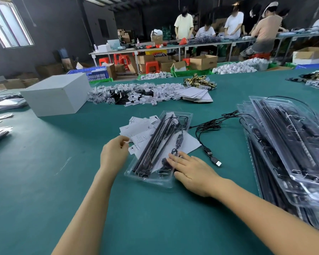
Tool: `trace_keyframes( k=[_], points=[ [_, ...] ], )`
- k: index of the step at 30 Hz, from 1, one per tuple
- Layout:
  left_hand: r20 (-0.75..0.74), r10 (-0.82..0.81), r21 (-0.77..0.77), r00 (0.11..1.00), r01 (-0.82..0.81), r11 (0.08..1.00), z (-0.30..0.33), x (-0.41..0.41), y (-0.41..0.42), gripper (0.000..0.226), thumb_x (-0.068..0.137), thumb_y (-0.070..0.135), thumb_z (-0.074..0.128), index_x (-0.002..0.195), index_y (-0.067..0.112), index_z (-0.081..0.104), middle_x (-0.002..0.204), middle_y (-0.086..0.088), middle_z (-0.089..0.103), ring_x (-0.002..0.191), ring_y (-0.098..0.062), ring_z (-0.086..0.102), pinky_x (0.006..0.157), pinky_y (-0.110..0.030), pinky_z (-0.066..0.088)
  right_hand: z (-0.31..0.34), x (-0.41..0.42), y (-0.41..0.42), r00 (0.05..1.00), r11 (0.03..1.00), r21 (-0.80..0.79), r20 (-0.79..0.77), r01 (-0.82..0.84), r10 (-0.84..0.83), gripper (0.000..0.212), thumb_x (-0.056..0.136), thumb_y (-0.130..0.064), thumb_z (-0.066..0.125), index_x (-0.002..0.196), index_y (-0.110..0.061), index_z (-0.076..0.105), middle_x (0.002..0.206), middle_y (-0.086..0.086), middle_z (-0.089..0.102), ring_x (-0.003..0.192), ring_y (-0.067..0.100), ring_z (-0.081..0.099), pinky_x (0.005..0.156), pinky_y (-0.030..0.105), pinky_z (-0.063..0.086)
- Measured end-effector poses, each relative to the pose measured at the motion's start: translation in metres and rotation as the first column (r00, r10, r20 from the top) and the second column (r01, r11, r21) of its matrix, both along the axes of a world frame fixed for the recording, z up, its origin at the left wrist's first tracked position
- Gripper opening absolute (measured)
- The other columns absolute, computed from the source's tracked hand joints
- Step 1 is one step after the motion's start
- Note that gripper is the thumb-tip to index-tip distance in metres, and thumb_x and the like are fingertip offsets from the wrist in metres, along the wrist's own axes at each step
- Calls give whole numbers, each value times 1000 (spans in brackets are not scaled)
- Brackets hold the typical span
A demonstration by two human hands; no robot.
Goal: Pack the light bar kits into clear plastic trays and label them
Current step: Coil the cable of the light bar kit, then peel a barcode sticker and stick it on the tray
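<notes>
A clear plastic tray (151, 178) lies slanted on the green table (44, 172) in front of me. It holds black light bars (155, 144) and a coiled black cable. My right hand (191, 171) rests flat on the tray's near right end, fingers straight. My left hand (113, 153) hovers at the tray's left edge and pinches a small white label (126, 142) between thumb and fingertips. Loose white label cards (136, 127) lie under and beside the tray's far left side.
A tall stack of filled clear trays (291, 148) stands at the right. A loose USB cable (213, 157) runs between it and my tray. A white box (57, 93) sits far left, with heaps of small packed parts (136, 94) behind. People work at distant benches.
</notes>
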State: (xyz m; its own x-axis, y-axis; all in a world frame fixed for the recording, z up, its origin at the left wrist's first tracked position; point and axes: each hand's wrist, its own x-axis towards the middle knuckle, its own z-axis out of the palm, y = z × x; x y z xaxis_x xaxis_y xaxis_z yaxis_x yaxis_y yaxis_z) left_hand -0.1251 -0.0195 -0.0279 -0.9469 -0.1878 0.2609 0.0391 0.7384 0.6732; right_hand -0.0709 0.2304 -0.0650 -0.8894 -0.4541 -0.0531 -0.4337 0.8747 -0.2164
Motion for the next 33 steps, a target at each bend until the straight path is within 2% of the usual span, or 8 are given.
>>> trace_keyframes(
  k=[3,6,11,18,24,27,30,33],
  points=[
    [162,83,-83,983,-71,994,-7,-24,0,26,90,28,57,114,17,62,110,-4,65,107,-31,55,91,-37,45,-4,1,2,1000,1000,-7,12,-2,2,52,102,-42,16,151,-40,0,155,-26,-9,144,2,-15,119,34,-4],
    [303,100,-153,948,-55,987,-6,-35,8,23,83,37,64,86,15,58,88,-2,63,101,-33,55,87,-39,43,-6,3,2,1000,1000,-19,12,4,-4,52,102,-42,15,151,-41,-1,155,-26,-10,144,1,-16,119,35,-5],
    [356,121,-125,927,-81,989,-12,-39,19,18,82,23,61,70,16,50,73,-6,55,101,-34,52,78,-37,35,-5,3,1,1000,1000,-14,14,3,-3,53,102,-42,15,151,-39,-2,156,-25,-10,144,2,-16,119,34,-6],
    [334,144,-116,931,-111,987,-12,-44,21,2,82,16,59,81,16,60,85,-4,64,100,-32,52,80,-38,28,-6,2,2,1000,1000,0,9,4,-4,53,102,-43,15,152,-38,-2,156,-23,-10,144,2,-16,119,34,-6],
    [254,167,-207,953,-115,971,-1,-46,19,21,82,7,44,75,20,58,90,-9,67,97,-32,46,76,-36,26,-7,0,2,1000,1000,0,2,7,-7,53,102,-44,16,152,-38,-1,156,-24,-9,144,2,-15,119,34,-5],
    [159,230,-286,960,-178,942,13,-43,10,31,84,6,41,94,16,69,108,-14,62,95,-32,44,81,-36,33,-8,-1,2,1000,1000,-12,9,6,-6,53,101,-44,16,151,-40,0,156,-25,-8,144,1,-14,119,34,-5],
    [-4,259,-96,966,-258,961,31,-34,-5,27,87,7,45,103,8,66,110,-14,61,94,-34,54,81,-35,43,-8,-3,4,1000,1000,-22,29,1,0,53,101,-45,16,151,-41,1,155,-26,-7,143,0,-13,119,34,-5],
    [-2,146,414,989,-132,901,45,-5,-5,12,91,6,56,96,0,65,82,-10,66,69,-22,64,65,-30,55,-5,-7,5,998,999,-38,58,-4,6,51,101,-43,16,151,-40,6,155,-27,-2,144,0,-10,118,33,-2]
  ],
)
